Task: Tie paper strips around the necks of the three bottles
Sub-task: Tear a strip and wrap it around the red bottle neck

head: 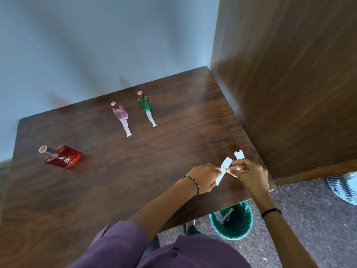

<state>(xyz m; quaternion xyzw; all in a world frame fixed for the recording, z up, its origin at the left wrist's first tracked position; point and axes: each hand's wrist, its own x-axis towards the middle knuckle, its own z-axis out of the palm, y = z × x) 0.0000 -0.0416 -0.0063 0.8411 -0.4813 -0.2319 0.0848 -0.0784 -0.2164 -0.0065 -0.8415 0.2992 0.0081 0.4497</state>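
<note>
Three small bottles stand on the dark wooden table (116, 190): a red bottle (62, 156) at the left, a pink bottle (120, 111) and a green bottle (144, 102) farther back. A white paper strip (126, 128) lies in front of the pink bottle and another strip (151, 119) in front of the green one. Near the table's right edge my left hand (205, 178) and my right hand (249, 174) both pinch a white paper strip (223, 170) between their fingertips. Another paper piece (239, 154) shows just behind my right hand.
A brown wooden panel (289, 84) rises along the table's right side, with a pale blue wall behind. A green waste bin (231, 223) holding paper scraps stands on the floor under the table's near right corner. Striped cloth (343, 188) lies at far right.
</note>
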